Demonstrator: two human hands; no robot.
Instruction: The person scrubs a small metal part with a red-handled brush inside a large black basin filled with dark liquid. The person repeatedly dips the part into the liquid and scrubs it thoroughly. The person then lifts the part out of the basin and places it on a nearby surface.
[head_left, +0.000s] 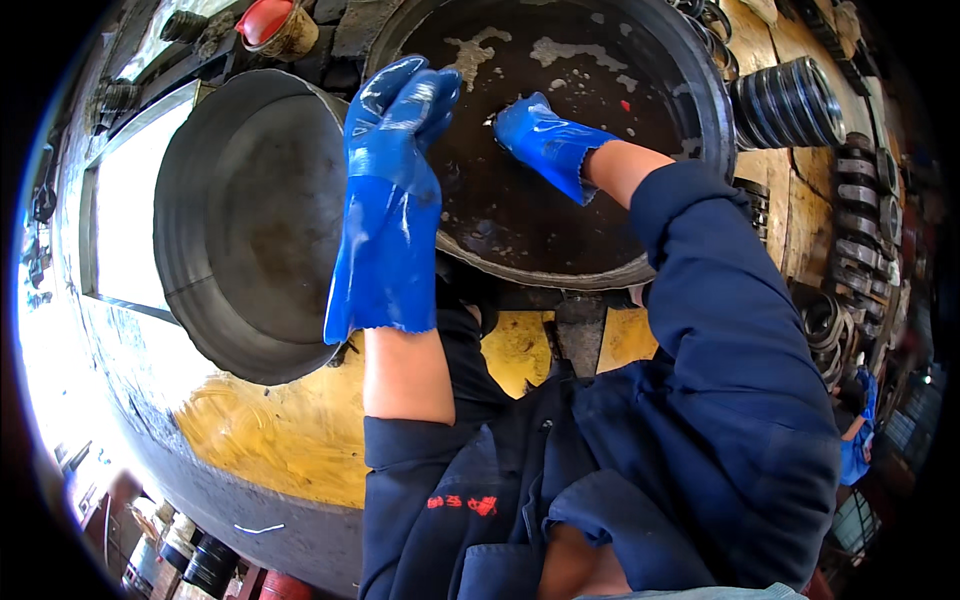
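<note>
A wide round metal tub (722, 100) of dark brown liquid with patches of foam lies in front of me. My right hand (535, 130), in a blue rubber glove, dips into this liquid. Its fingers are hidden under the surface, so what they hold, if anything, does not show. My left hand (400, 125), in a wet, shiny glove of the same kind, is raised over the tub's left rim. Its fingers are loosely bent and a little apart, with nothing visible in them. A second metal tub (200, 200) stands left of that hand; its bottom looks dull grey-brown.
Stacked dark metal rings (790, 103) lie right of the liquid tub, with more ring-shaped parts (860, 205) beyond them. A small bucket (285, 35) with something red on top stands at the far left. Worn yellow flooring (270, 440) shows below the left tub.
</note>
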